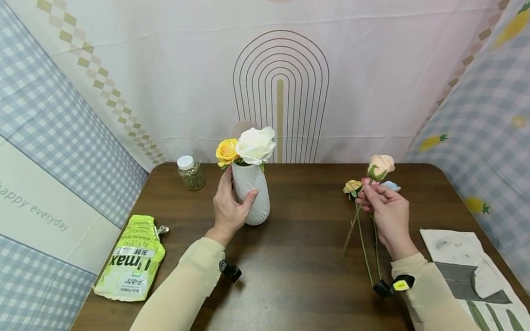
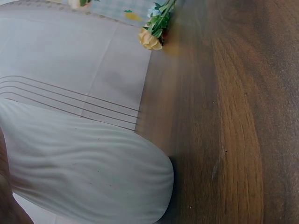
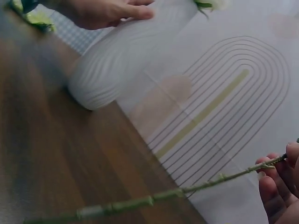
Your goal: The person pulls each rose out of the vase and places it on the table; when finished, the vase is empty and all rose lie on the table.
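Observation:
A white ribbed vase [image 1: 254,194] stands on the table with a yellow rose [image 1: 226,151] and a large white rose [image 1: 255,145] in its mouth. My left hand [image 1: 231,203] grips the vase from its left side, thumb across the front. On the right, my right hand [image 1: 388,211] pinches the stem of a peach rose [image 1: 381,165] just below the bloom. That green stem [image 3: 163,195] slants down across the right wrist view. Beneath the hand lie a yellow-orange rose [image 1: 353,187], a pink rose and a light blue flower [image 1: 390,185], partly hidden by the fingers.
A glass jar [image 1: 192,175] with a white lid stands at the back left. In front of it lies a green-and-white pouch [image 1: 132,260] with a metal clip [image 1: 162,229]. A white and grey cloth [image 1: 456,255] lies at the right edge. Patterned fabric [image 1: 184,85] hangs behind the table.

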A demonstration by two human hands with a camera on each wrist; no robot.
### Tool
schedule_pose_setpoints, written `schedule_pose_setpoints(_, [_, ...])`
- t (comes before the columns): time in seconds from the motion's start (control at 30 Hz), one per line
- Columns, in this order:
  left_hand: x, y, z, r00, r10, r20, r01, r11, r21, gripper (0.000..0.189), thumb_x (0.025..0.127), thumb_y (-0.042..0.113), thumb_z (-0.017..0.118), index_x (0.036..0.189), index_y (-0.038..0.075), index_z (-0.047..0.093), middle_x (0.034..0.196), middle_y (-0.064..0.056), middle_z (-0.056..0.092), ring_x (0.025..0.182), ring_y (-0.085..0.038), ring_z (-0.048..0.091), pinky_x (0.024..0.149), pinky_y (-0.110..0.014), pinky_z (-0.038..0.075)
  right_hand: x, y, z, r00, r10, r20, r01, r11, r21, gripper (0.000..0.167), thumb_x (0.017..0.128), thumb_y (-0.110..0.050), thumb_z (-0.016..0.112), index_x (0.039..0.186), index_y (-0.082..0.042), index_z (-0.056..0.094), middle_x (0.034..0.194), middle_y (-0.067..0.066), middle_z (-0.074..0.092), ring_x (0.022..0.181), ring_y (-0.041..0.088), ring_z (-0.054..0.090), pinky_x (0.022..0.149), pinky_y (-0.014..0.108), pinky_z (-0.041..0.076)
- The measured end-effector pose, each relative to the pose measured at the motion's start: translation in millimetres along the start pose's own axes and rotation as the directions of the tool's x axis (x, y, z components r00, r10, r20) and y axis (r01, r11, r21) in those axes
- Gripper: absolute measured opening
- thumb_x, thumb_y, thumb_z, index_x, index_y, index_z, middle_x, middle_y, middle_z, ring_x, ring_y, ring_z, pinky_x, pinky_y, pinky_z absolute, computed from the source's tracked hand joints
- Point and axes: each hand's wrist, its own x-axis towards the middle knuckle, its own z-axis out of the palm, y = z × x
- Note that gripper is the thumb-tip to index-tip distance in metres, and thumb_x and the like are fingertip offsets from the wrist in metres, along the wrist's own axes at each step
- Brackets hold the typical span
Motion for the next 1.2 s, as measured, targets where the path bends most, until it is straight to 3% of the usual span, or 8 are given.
schedule_pose_setpoints(0.17, [-0.5, -0.1, 0.1, 1.0, 0.003, -0.002, -0.003, 1.0, 0.002, 0.083, 0.085, 0.047, 0.069, 0.142, -0.005, 0.039, 0.134, -0.021, 0.052, 0.118, -0.03, 0.054, 0.092, -0.044, 0.048, -6.5, 11.5, 4.6, 0.999, -0.019, 0.038, 0.023, 0.994, -0.106, 0.028, 0.088, -0.012, 0.07, 0.107, 0.007, 0.064, 0.079, 0.004, 0.073, 0.067, 0.011, 0.069, 0.051, 0.019, 0.05])
schedule_pose_setpoints(0.4, [-1.1, -0.6, -0.1, 1.0, -0.002, -0.004, 0.002, 1.0, 0.007, 0.084, 0.085, 0.047, 0.069, 0.143, -0.004, 0.038, 0.135, -0.02, 0.051, 0.119, -0.029, 0.054, 0.093, -0.043, 0.048, -12.2, 28.3, 11.6, 0.991, -0.01, 0.132, 0.049, 0.955, -0.293, 0.037, 0.091, -0.015, 0.066, 0.119, 0.009, 0.06, 0.089, 0.004, 0.073, 0.073, 0.009, 0.069, 0.06, 0.019, 0.053])
schedule_pose_setpoints(0.7, [-0.9, -0.2, 0.0, 1.0, -0.002, 0.003, 0.002, 1.0, 0.001, 0.083, 0.085, 0.047, 0.069, 0.143, -0.004, 0.038, 0.135, -0.02, 0.051, 0.119, -0.029, 0.054, 0.093, -0.044, 0.048, -0.7, 48.9, 11.5, 0.997, 0.008, 0.083, 0.031, 0.885, -0.464, 0.034, 0.09, -0.024, 0.069, 0.112, 0.002, 0.068, 0.092, 0.008, 0.073, 0.079, 0.001, 0.065, 0.061, 0.015, 0.049])
schedule_pose_setpoints(0.83, [-1.5, -1.4, 0.5, 1.0, -0.004, 0.008, 0.004, 1.0, 0.004, 0.083, 0.085, 0.047, 0.069, 0.144, -0.003, 0.038, 0.136, -0.019, 0.051, 0.12, -0.029, 0.053, 0.093, -0.043, 0.047, 4.9, 55.6, 8.9, 0.998, 0.026, 0.054, 0.003, 0.877, -0.48, 0.035, 0.09, -0.025, 0.069, 0.111, 0.002, 0.069, 0.09, 0.005, 0.074, 0.08, 0.0, 0.065, 0.063, 0.014, 0.049])
schedule_pose_setpoints(0.93, [-1.8, -1.7, 0.7, 1.0, 0.0, 0.005, 0.0, 1.0, 0.006, 0.083, 0.085, 0.048, 0.068, 0.144, -0.003, 0.038, 0.136, -0.019, 0.05, 0.12, -0.029, 0.053, 0.093, -0.044, 0.047, 6.9, 57.3, 7.2, 0.998, 0.045, 0.047, -0.016, 0.875, -0.484, 0.031, 0.09, -0.022, 0.069, 0.11, 0.001, 0.069, 0.089, 0.003, 0.073, 0.076, 0.0, 0.063, 0.059, 0.015, 0.047])
schedule_pose_setpoints(1.2, [-1.4, -1.5, 0.9, 1.0, -0.001, 0.003, 0.001, 1.0, 0.007, 0.083, 0.085, 0.047, 0.069, 0.144, -0.003, 0.038, 0.136, -0.019, 0.051, 0.119, -0.028, 0.054, 0.093, -0.043, 0.047, 9.3, 59.4, 2.7, 0.993, 0.061, 0.096, 0.002, 0.834, -0.552, 0.025, 0.089, -0.016, 0.07, 0.109, -0.001, 0.07, 0.093, 0.01, 0.073, 0.07, 0.001, 0.062, 0.053, 0.02, 0.05])
